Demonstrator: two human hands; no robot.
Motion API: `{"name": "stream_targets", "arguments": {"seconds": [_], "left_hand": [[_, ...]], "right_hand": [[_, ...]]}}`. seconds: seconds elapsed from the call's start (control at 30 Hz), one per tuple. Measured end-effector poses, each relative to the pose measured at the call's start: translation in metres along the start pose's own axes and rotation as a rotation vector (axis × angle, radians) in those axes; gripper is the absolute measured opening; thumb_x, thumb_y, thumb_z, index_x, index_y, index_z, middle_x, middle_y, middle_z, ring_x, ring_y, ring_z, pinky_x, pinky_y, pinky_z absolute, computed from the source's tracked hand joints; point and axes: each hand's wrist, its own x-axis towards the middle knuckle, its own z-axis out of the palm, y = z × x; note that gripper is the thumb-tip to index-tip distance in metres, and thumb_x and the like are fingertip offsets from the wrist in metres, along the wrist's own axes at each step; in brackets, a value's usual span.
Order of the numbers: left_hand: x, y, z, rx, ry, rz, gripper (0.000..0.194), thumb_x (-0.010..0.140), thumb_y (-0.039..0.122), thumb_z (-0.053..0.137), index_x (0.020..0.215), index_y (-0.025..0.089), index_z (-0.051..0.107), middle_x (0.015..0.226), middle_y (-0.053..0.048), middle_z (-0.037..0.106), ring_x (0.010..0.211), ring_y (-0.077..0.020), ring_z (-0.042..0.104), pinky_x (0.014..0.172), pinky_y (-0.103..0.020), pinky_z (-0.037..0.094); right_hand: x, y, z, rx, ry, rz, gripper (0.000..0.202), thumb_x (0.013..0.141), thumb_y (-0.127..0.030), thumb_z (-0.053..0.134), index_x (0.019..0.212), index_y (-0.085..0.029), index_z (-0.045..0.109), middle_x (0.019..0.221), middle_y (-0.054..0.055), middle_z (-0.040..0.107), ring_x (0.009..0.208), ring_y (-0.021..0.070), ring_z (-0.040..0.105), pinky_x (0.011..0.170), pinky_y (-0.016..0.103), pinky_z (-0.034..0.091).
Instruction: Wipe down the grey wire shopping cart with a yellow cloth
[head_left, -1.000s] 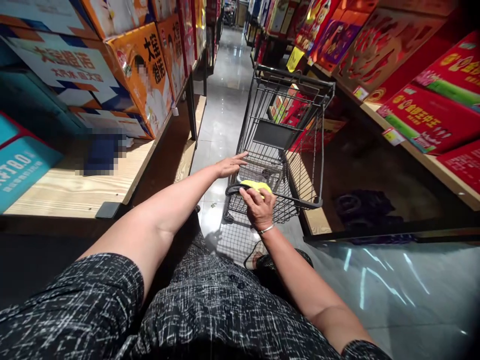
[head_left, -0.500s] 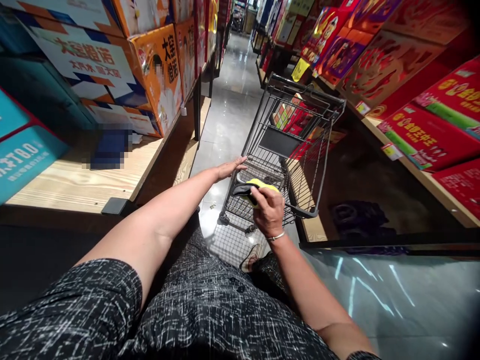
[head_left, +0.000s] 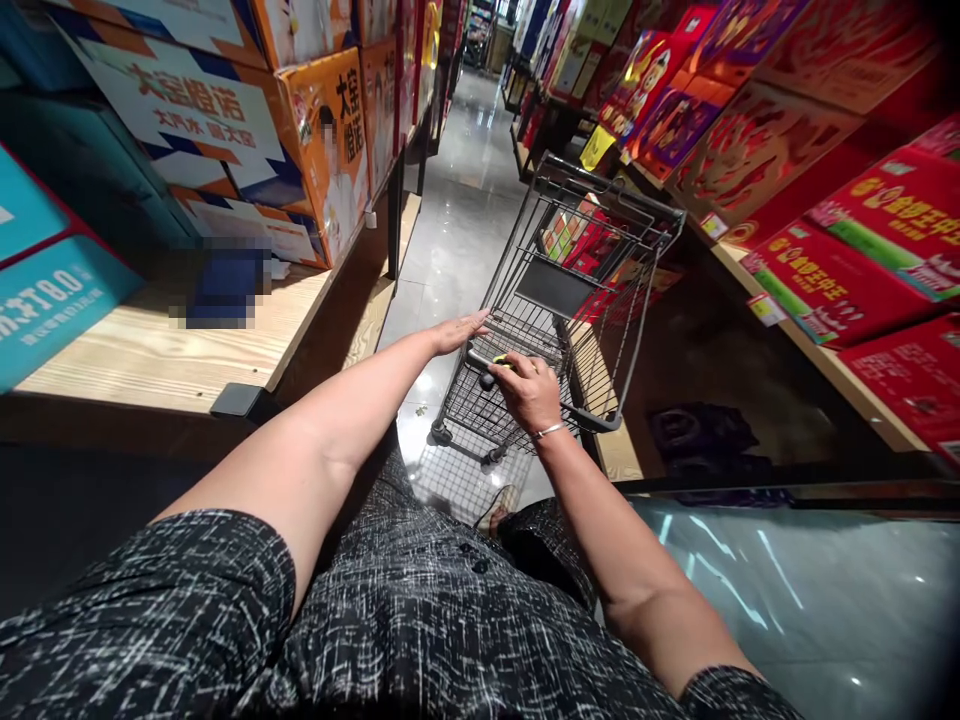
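Note:
A black wire shopping cart (head_left: 555, 285) stands in the aisle before me, with a lower wire basket. My left hand (head_left: 460, 331) reaches to the cart's left near edge, fingers straight and together, gripping nothing; I cannot tell if they touch the frame. Over the cart's near end, my right hand (head_left: 534, 390) has its fingers curled, thumb toward the left. A small part of a yellow and black item (head_left: 501, 360) shows at its thumb and forefinger; my hand hides the remainder, and its kind is unclear. Red packaged boxes (head_left: 581, 240) show through the cart's far wire side.
On the left, a wooden shelf (head_left: 172, 355) carries orange and white drink cartons (head_left: 202, 110), a teal carton (head_left: 52, 315) and a blurred dark blue object (head_left: 229, 283). Red cartons (head_left: 832, 275) line the right shelf beside the cart. The tiled aisle floor (head_left: 472, 130) runs ahead.
My right hand has turned and shifted slightly left and down. Most of the yellow and black item, plainly visible before, is hidden now. My left hand has barely moved.

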Motion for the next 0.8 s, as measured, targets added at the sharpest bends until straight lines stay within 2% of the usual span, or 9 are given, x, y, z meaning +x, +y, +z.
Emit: {"name": "stream_targets", "arguments": {"seconds": [0.13,0.2,0.27,0.37,0.5,0.57,0.63,0.7,0.8], "left_hand": [[0.009,-0.015,-0.006,0.150,-0.054,0.094,0.096,0.090,0.084,0.039,0.147,0.011,0.059,0.176,-0.008,0.012,0.160,-0.0320,0.024,0.128,-0.031,0.025],[0.012,-0.019,-0.006,0.183,-0.067,0.093,0.091,0.089,0.083,0.043,0.144,0.012,0.062,0.176,-0.008,0.008,0.160,-0.0332,0.024,0.128,-0.032,0.026],[0.014,-0.020,-0.004,0.179,-0.074,0.102,0.084,0.094,0.078,0.041,0.144,0.015,0.063,0.176,-0.006,0.008,0.160,-0.0317,0.025,0.129,-0.033,0.025],[0.014,-0.018,-0.001,0.159,-0.082,0.121,0.074,0.101,0.070,0.033,0.143,0.018,0.063,0.176,-0.002,0.007,0.160,-0.0277,0.025,0.130,-0.033,0.023],[0.011,-0.017,0.003,0.126,-0.045,0.142,0.074,0.102,0.069,0.031,0.142,0.017,0.064,0.176,-0.001,0.010,0.159,-0.0265,0.029,0.129,-0.033,0.025],[0.010,-0.019,0.005,0.101,-0.013,0.150,0.080,0.100,0.074,0.030,0.139,0.014,0.066,0.176,-0.003,0.011,0.157,-0.0271,0.033,0.128,-0.031,0.027],[0.010,-0.023,0.007,0.092,0.012,0.147,0.085,0.098,0.078,0.028,0.137,0.013,0.067,0.176,-0.005,0.011,0.156,-0.0275,0.034,0.128,-0.029,0.028],[0.010,-0.026,0.009,0.103,0.033,0.138,0.086,0.098,0.080,0.027,0.136,0.014,0.068,0.176,-0.004,0.012,0.157,-0.0274,0.033,0.128,-0.030,0.028],[0.011,-0.027,0.010,0.127,0.054,0.138,0.086,0.098,0.079,0.026,0.138,0.014,0.066,0.176,-0.006,0.013,0.158,-0.0269,0.031,0.129,-0.032,0.027]], "right_hand": [[-0.056,0.043,-0.016,-0.073,0.107,0.015,0.026,0.100,-0.028,0.060,0.115,-0.036,0.080,0.124,0.003,0.073,0.106,0.0209,0.052,0.084,0.034,0.036],[-0.077,0.056,-0.021,-0.108,0.151,0.043,0.026,0.100,-0.027,0.060,0.115,-0.035,0.080,0.125,0.004,0.072,0.109,0.0220,0.053,0.087,0.035,0.037],[-0.086,0.057,-0.019,-0.126,0.196,0.089,0.026,0.099,-0.025,0.060,0.112,-0.035,0.081,0.125,0.005,0.072,0.112,0.0234,0.053,0.091,0.037,0.037],[-0.076,0.039,0.002,-0.096,0.212,0.137,0.027,0.098,-0.024,0.061,0.110,-0.036,0.081,0.125,0.006,0.071,0.116,0.0260,0.052,0.100,0.043,0.035],[-0.061,0.000,0.051,-0.044,0.074,0.121,0.034,0.098,-0.023,0.059,0.119,-0.042,0.077,0.128,0.006,0.070,0.123,0.0290,0.048,0.107,0.053,0.029],[-0.067,-0.017,0.077,-0.041,-0.014,0.058,0.038,0.100,-0.021,0.055,0.125,-0.043,0.074,0.129,0.007,0.069,0.123,0.0287,0.048,0.107,0.055,0.028],[-0.081,-0.030,0.100,-0.041,-0.109,-0.051,0.040,0.102,-0.019,0.050,0.129,-0.039,0.072,0.129,0.007,0.069,0.122,0.0267,0.049,0.105,0.053,0.030],[-0.096,-0.041,0.118,-0.036,-0.179,-0.149,0.039,0.102,-0.015,0.047,0.122,-0.033,0.075,0.122,0.006,0.070,0.116,0.0231,0.052,0.102,0.048,0.033],[-0.108,-0.054,0.132,-0.031,-0.214,-0.203,0.032,0.099,-0.010,0.051,0.099,-0.027,0.078,0.102,0.003,0.072,0.101,0.0190,0.055,0.094,0.041,0.037]]}}
